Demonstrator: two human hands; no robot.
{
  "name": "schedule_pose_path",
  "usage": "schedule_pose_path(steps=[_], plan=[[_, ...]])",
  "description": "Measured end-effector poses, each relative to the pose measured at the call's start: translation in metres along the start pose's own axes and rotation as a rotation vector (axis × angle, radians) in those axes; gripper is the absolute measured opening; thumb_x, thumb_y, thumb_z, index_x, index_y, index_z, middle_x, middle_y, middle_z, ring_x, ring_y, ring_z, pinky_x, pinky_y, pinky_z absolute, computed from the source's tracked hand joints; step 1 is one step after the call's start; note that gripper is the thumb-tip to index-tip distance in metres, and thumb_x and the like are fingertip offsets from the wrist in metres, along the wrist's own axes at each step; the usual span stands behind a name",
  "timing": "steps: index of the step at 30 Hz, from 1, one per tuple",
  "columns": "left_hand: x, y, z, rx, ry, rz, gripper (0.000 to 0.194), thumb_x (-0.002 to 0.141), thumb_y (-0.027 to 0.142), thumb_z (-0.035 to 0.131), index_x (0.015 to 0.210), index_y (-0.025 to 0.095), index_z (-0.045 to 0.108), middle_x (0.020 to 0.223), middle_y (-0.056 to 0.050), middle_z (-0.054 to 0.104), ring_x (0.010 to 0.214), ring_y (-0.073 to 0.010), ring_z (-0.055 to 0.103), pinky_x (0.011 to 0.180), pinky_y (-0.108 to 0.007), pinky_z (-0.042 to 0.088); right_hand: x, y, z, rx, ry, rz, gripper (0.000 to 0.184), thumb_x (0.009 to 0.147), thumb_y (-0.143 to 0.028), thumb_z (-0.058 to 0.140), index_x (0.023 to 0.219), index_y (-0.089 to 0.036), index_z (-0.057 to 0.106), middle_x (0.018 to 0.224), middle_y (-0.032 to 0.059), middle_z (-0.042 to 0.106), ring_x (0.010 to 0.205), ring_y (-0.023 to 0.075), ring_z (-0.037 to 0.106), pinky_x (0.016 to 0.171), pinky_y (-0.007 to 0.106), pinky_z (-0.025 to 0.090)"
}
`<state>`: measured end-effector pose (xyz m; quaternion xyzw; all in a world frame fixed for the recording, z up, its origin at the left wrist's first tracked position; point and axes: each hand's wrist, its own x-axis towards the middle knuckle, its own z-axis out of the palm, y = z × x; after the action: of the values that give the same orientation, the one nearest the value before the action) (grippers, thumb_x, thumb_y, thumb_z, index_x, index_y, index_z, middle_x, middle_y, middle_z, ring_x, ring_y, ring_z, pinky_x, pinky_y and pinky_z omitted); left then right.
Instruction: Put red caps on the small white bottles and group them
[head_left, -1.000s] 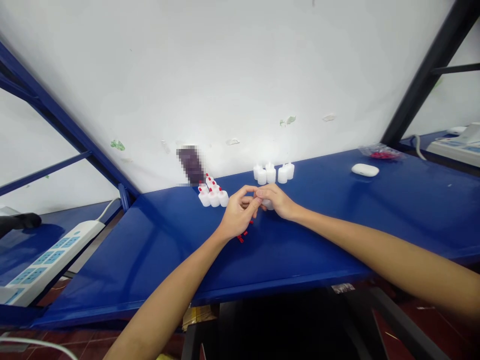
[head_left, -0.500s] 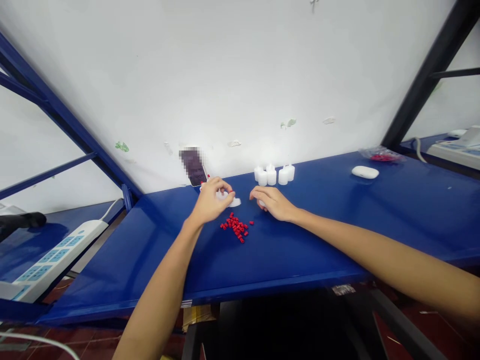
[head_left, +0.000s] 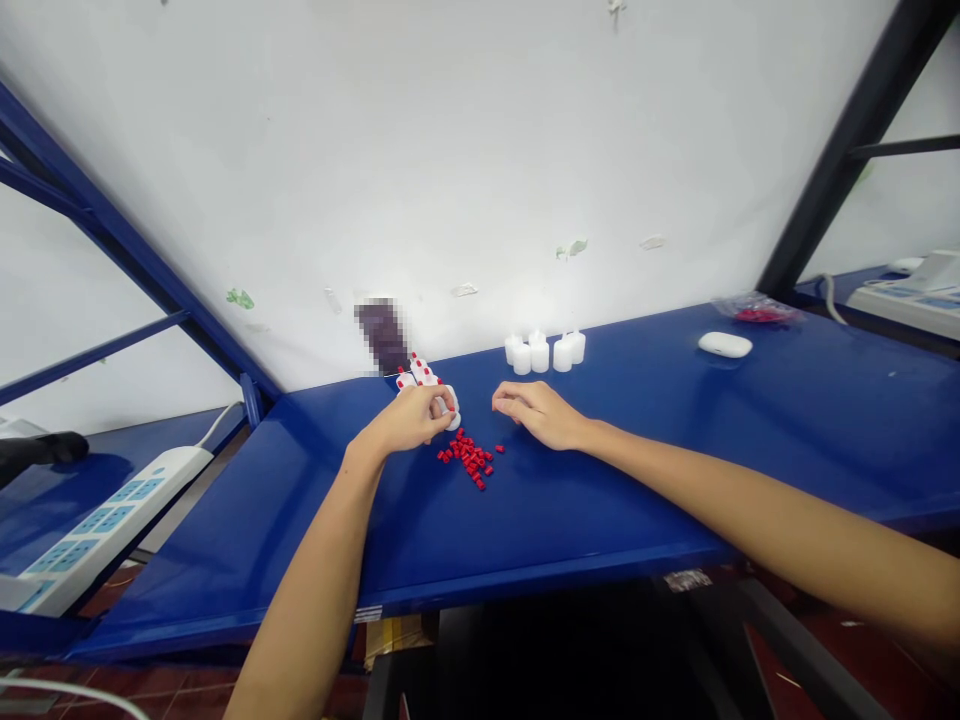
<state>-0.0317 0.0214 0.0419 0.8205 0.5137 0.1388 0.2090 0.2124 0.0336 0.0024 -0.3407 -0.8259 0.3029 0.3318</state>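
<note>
My left hand (head_left: pixel 416 412) is closed at the fingertips on a small white bottle (head_left: pixel 455 422), with a bit of red showing at the thumb and finger. Behind that hand stand several small white bottles with red caps (head_left: pixel 420 370), partly covered by it. A loose pile of small red caps (head_left: pixel 472 458) lies in front of both hands. Over the table to the right of the pile, my right hand (head_left: pixel 541 412) has its fingers curled together; whatever is in them, if anything, is hidden. Farther back is a group of white bottles without red caps (head_left: pixel 540 356).
A phone (head_left: pixel 384 335) leans on the wall behind the capped bottles. To the right on the blue table (head_left: pixel 600 520) lie a white rounded case (head_left: pixel 725 345) and a clear bag with red pieces (head_left: pixel 757 310). A power strip (head_left: pixel 112 525) is at the left.
My left hand has come slightly left and down with the white bottle, uncovering red-capped bottles behind it. The white bit seen under my right hand no longer shows.
</note>
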Motion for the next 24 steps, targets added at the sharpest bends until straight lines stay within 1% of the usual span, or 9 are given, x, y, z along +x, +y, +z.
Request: schedule_pose_path(steps=[2,5,9,11,14,17,20,22,24], plan=[[0.001,-0.002,0.001,0.051,0.018,0.016,0.012,0.080,0.024,0.052,0.087,0.018,0.059,0.060,0.002,0.065,0.049,-0.0133,0.059,0.055,-0.023,0.043,0.000,0.001,0.000,0.033,-0.005,-0.016,0.024,0.093,-0.031,0.041,0.090,-0.019,0.061,0.069,-0.0016,0.055,0.066,0.0147,0.049,0.063,0.027,0.033],[0.003,-0.005,0.004,0.189,0.081,0.029,0.011,0.080,0.024,0.053,0.086,0.018,0.060,0.063,0.000,0.065,0.056,-0.0147,0.060,0.058,-0.024,0.041,0.000,0.003,0.002,0.082,-0.010,-0.062,0.021,0.093,-0.025,0.037,0.098,-0.021,0.056,0.072,-0.0026,0.052,0.066,0.0148,0.047,0.066,0.028,0.034],[0.005,-0.008,0.006,0.345,0.160,-0.004,0.011,0.081,0.026,0.054,0.086,0.018,0.061,0.069,-0.003,0.066,0.061,-0.0165,0.059,0.060,-0.026,0.039,0.002,0.007,0.004,0.033,-0.017,-0.104,0.018,0.092,-0.023,0.039,0.103,-0.021,0.053,0.084,-0.0004,0.054,0.074,0.0160,0.048,0.074,0.030,0.036],[0.005,-0.008,0.007,0.389,0.203,-0.042,0.012,0.083,0.027,0.055,0.088,0.019,0.061,0.069,-0.004,0.065,0.063,-0.0175,0.059,0.062,-0.027,0.039,0.003,0.008,0.004,0.016,-0.020,-0.083,0.019,0.091,-0.023,0.039,0.104,-0.020,0.053,0.086,0.0002,0.055,0.076,0.0164,0.049,0.074,0.030,0.037],[0.005,-0.009,0.010,0.392,0.272,-0.089,0.017,0.084,0.029,0.057,0.098,0.019,0.059,0.066,-0.002,0.063,0.064,-0.0188,0.060,0.064,-0.027,0.039,0.005,0.010,0.005,0.014,-0.025,-0.014,0.022,0.090,-0.026,0.045,0.109,-0.020,0.053,0.084,-0.0006,0.056,0.073,0.0162,0.050,0.072,0.029,0.037],[0.005,-0.007,0.012,0.349,0.301,-0.060,0.020,0.084,0.029,0.058,0.102,0.020,0.058,0.063,0.000,0.061,0.061,-0.0184,0.058,0.062,-0.026,0.038,0.006,0.011,0.007,0.008,-0.035,0.012,0.023,0.088,-0.028,0.050,0.109,-0.019,0.057,0.086,0.0005,0.060,0.074,0.0168,0.052,0.072,0.030,0.038],[0.006,0.004,0.012,0.296,0.285,0.033,0.016,0.086,0.033,0.056,0.095,0.021,0.060,0.062,0.001,0.059,0.058,-0.0159,0.056,0.058,-0.025,0.035,0.006,0.012,0.009,0.005,-0.032,-0.015,0.020,0.088,-0.025,0.050,0.104,-0.018,0.060,0.093,0.0031,0.064,0.080,0.0182,0.056,0.076,0.031,0.040],[0.006,0.019,0.012,0.236,0.287,0.100,0.017,0.088,0.035,0.055,0.087,0.020,0.062,0.057,0.002,0.055,0.054,-0.0136,0.052,0.056,-0.025,0.033,0.006,0.013,0.010,0.000,-0.021,-0.037,0.019,0.088,-0.024,0.050,0.103,-0.018,0.060,0.096,0.0043,0.065,0.084,0.0195,0.057,0.079,0.032,0.040],[0.001,0.038,0.018,0.107,0.315,0.185,0.022,0.089,0.037,0.053,0.081,0.020,0.064,0.052,0.003,0.049,0.048,-0.0116,0.046,0.053,-0.025,0.032,0.006,0.014,0.010,0.005,-0.004,-0.057,0.018,0.088,-0.023,0.050,0.101,-0.018,0.061,0.096,0.0050,0.066,0.086,0.0205,0.058,0.080,0.033,0.041]])
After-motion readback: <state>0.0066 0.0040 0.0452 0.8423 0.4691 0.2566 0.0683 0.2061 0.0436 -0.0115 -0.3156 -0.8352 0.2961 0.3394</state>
